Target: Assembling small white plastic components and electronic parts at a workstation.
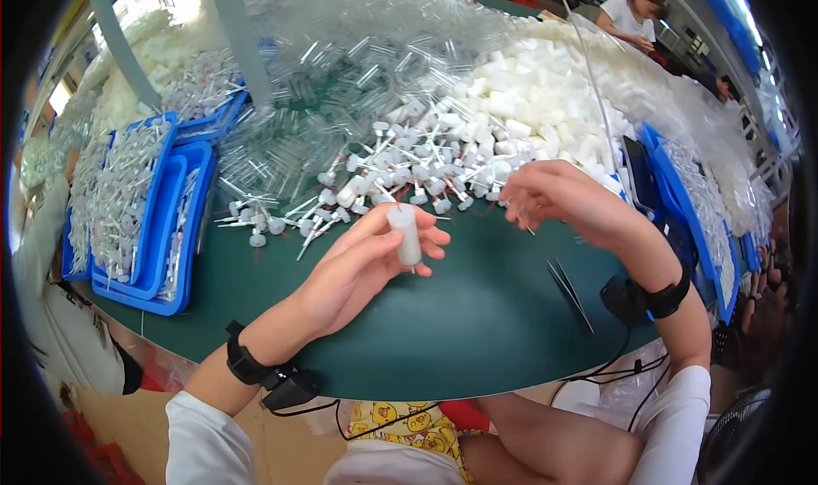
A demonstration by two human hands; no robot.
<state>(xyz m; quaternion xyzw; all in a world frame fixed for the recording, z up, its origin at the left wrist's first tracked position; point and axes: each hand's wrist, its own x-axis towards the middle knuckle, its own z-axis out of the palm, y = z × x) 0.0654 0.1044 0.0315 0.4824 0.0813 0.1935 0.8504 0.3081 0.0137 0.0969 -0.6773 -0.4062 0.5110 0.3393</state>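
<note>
My left hand (362, 251) is closed around a small, whitish, translucent cylinder (407, 242), held upright between thumb and fingers above the green table. A thin tip sticks out below it. To its right, my right hand (558, 197) hovers at the near edge of a heap, fingers loosely curled and apart, with nothing visible in them. Beneath and beyond my hands lie many grey-white round caps on thin white stems (417, 165), some with fine red wires. Metal tweezers (569, 293) rest on the table below my right hand.
White cylinders (545, 84) form a large pile at the back right. Clear plastic tubes (341, 80) are heaped at the back left. Blue trays (200, 221) of stemmed parts stand at left; another blue tray (682, 199) is at right beside a dark phone-like device (639, 174). Other people sit farther back.
</note>
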